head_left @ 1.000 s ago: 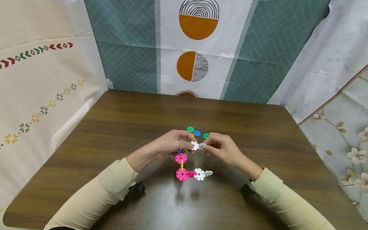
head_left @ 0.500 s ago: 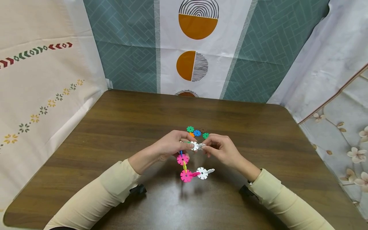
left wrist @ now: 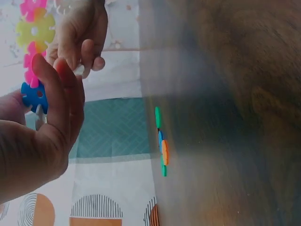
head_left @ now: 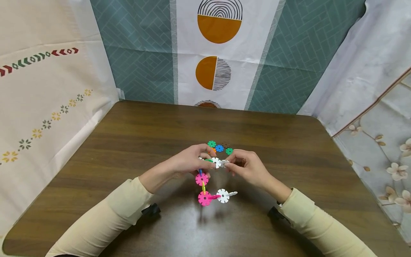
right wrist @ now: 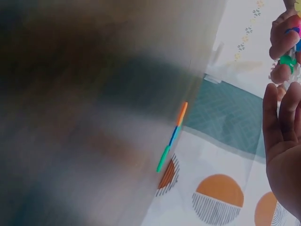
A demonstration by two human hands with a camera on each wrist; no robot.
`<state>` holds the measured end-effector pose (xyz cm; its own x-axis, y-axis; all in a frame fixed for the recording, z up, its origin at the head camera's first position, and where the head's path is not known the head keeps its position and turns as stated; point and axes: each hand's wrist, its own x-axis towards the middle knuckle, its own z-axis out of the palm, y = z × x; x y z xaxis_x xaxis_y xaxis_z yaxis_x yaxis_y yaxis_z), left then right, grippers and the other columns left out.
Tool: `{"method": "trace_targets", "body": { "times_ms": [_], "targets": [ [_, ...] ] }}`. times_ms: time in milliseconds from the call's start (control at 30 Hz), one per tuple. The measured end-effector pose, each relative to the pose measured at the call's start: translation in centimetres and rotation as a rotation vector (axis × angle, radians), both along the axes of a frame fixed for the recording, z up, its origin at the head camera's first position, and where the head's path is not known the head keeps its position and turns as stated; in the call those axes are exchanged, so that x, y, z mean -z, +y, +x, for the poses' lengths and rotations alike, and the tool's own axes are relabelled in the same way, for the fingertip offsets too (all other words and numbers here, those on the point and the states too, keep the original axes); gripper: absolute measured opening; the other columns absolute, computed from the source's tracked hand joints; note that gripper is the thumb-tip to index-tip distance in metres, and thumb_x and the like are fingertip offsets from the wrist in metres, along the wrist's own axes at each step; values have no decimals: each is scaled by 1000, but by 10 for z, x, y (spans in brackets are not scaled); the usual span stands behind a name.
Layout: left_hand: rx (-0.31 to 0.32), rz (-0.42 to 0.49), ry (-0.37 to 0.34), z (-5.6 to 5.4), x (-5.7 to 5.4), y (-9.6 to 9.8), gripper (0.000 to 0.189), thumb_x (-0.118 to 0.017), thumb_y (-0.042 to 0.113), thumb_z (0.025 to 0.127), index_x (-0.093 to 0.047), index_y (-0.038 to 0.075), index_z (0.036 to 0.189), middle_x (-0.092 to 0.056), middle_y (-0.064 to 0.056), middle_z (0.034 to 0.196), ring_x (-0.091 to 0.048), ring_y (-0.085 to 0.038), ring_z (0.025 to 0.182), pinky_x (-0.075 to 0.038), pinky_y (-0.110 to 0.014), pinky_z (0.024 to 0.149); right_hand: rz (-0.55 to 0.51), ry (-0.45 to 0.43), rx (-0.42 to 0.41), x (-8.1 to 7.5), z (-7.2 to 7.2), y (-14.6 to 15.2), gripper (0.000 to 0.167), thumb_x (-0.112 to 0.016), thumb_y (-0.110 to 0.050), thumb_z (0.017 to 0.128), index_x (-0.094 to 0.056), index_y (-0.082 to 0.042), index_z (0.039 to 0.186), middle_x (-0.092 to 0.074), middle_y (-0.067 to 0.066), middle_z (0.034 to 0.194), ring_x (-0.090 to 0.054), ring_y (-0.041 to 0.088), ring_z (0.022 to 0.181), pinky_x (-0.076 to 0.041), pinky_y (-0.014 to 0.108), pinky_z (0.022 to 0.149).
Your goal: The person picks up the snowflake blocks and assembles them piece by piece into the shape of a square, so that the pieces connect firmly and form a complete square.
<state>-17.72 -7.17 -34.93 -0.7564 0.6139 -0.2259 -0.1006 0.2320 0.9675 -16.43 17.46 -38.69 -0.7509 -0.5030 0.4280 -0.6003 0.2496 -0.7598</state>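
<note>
A chain of notched plastic interlocking discs hangs between the hands above the table. My left hand (head_left: 189,160) holds it near a green disc (head_left: 209,160) and a white disc (head_left: 216,162). My right hand (head_left: 246,162) pinches another white disc (head_left: 224,163), set at an angle to the first at the chain's end. Below the left hand hang a blue disc (left wrist: 31,96), a pink disc (head_left: 202,179) and a yellow disc (head_left: 203,188). Then come a lower pink disc (head_left: 204,198), a further pink one seen edge-on, and a white disc (head_left: 223,196) with one more white disc joined to it.
Several loose discs lie beyond the hands on the wooden table (head_left: 154,125): a green one (head_left: 211,144), a blue one (head_left: 219,148), an orange one (right wrist: 182,113), a brown one (head_left: 226,145) and another green one (head_left: 229,151). Patterned cloths (head_left: 141,53) hang around the table.
The hanging part of the chain swung right, then back left. My left fingers have shifted slightly, and more of the green disc shows. The right hand stays almost in place on its white disc.
</note>
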Motion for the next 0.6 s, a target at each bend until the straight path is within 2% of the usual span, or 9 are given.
{"method": "trace_targets", "body": {
  "times_ms": [167,267,333,467,600],
  "targets": [
    [-40,-8,47,2,0,-3,29,-72,8,93,-59,0,118,-64,-19,110,-72,-25,77,-56,-30,57,8,-17,34,-3,1,-1,12,-72,6,89,-69,-6,89,-67,4,76,-61,23,57,-51,27,54],
    [-79,-28,88,3,0,-4,29,-73,9,92,-65,-1,118,-67,-16,110,-74,-27,80,-56,-31,58,15,-12,53,-5,2,-2,12,-73,7,89,-69,-5,89,-66,3,75,-61,21,57,-49,25,54],
    [-108,-40,100,4,1,-4,30,-75,9,91,-69,0,119,-72,-14,103,-74,-26,80,-56,-31,58,10,2,51,-5,2,-3,12,-72,9,88,-69,-2,88,-66,6,74,-60,21,56,-48,24,52],
    [-143,-46,88,5,1,-3,32,-77,9,90,-71,0,120,-75,-15,85,-75,-24,76,-56,-30,56,-14,38,25,-3,2,-4,9,-71,11,88,-68,2,88,-65,10,75,-59,20,56,-48,24,51],
    [-141,-36,61,6,0,-2,33,-77,7,89,-70,-1,121,-75,-17,87,-75,-25,75,-56,-29,54,-28,54,6,0,2,-2,15,-71,12,87,-69,-3,87,-66,7,78,-59,18,56,-49,24,50]
  ]
}}
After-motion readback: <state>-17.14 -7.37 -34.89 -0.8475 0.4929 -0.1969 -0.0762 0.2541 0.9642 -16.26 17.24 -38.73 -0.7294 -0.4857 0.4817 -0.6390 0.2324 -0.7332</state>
